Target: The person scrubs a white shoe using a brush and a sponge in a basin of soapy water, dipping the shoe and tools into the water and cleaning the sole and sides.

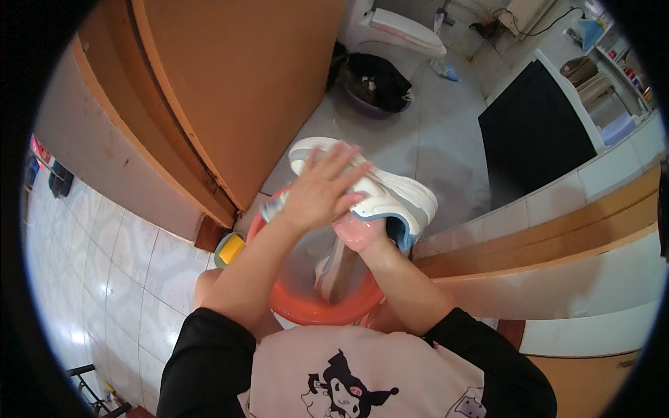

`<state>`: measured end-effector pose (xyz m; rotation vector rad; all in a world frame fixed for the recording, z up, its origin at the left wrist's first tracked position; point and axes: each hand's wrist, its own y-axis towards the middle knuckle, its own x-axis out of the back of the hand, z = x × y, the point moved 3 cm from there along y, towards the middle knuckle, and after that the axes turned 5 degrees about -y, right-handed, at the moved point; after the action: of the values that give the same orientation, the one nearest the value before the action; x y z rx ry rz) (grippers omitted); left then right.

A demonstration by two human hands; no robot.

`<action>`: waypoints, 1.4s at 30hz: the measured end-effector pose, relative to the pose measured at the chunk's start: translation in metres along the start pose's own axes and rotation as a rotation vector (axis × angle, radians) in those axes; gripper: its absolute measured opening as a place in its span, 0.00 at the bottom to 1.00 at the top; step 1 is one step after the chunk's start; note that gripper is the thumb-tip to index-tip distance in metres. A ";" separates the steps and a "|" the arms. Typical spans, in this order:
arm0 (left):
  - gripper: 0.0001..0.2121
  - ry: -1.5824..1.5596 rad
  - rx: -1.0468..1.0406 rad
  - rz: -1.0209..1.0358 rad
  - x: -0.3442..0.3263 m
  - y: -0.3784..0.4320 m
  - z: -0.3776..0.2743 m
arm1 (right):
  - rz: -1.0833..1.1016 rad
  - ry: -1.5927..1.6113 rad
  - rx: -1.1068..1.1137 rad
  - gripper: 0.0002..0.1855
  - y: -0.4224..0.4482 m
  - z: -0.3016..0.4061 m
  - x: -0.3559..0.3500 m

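A white and grey sneaker [407, 196] with a blue lining is held over an orange-red plastic basin [324, 308]. My right hand [360, 230], wet, reaches inside the shoe or grips it near its opening; the fingers are partly hidden. My left hand [326, 190] lies over the shoe's upper with its fingers spread, slightly blurred, and holds nothing that shows. What looks like a brush or cloth end [273, 208] pokes out left of my left wrist, mostly hidden. A second shoe [337, 274] stands in cloudy water in the basin.
Left of the basin, a yellow bar of soap [231, 249] lies in a green dish. A brown door [235, 78] stands at the upper left. Beyond are a dark basin [373, 107] with black cloth and a toilet [405, 31]. A tiled doorway wall [554, 193] runs along the right.
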<state>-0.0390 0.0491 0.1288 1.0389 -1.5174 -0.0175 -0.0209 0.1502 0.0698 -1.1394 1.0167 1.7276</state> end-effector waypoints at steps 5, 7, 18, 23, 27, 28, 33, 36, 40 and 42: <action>0.29 -0.299 0.406 -0.174 -0.008 -0.018 0.019 | -0.007 -0.175 0.139 0.23 0.007 0.039 -0.021; 0.30 -0.411 0.459 -0.142 -0.010 -0.023 0.022 | -0.073 -0.105 0.216 0.24 0.011 0.042 -0.043; 0.08 -0.638 0.316 -0.395 -0.015 -0.005 -0.011 | -0.320 -0.915 0.280 0.22 0.006 0.048 0.005; 0.14 -0.428 -0.069 -0.313 -0.026 0.000 -0.063 | -0.453 -0.314 0.215 0.24 0.005 0.058 -0.018; 0.14 -0.195 -0.314 -0.185 -0.036 0.030 -0.069 | -0.211 -0.276 0.264 0.20 0.011 0.066 0.058; 0.11 -0.103 -0.179 -0.102 -0.043 0.029 -0.036 | -0.309 -0.212 0.197 0.19 0.017 0.043 0.033; 0.07 -0.234 0.197 -0.430 -0.026 0.063 -0.038 | -0.369 -0.226 0.312 0.19 0.016 0.041 -0.023; 0.19 -0.539 0.292 -0.051 -0.038 0.054 -0.060 | -0.203 0.143 0.292 0.20 0.009 0.049 0.000; 0.27 -0.307 0.537 -0.375 -0.011 0.077 -0.044 | -0.565 -0.287 0.164 0.18 0.011 0.026 -0.024; 0.24 -0.352 0.583 -0.410 -0.006 0.083 -0.037 | -0.435 -0.155 0.347 0.19 0.016 0.020 -0.030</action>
<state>-0.0579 0.1217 0.1798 1.8848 -1.6358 -0.0490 -0.0338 0.1573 0.1067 -0.9054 0.8556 1.2184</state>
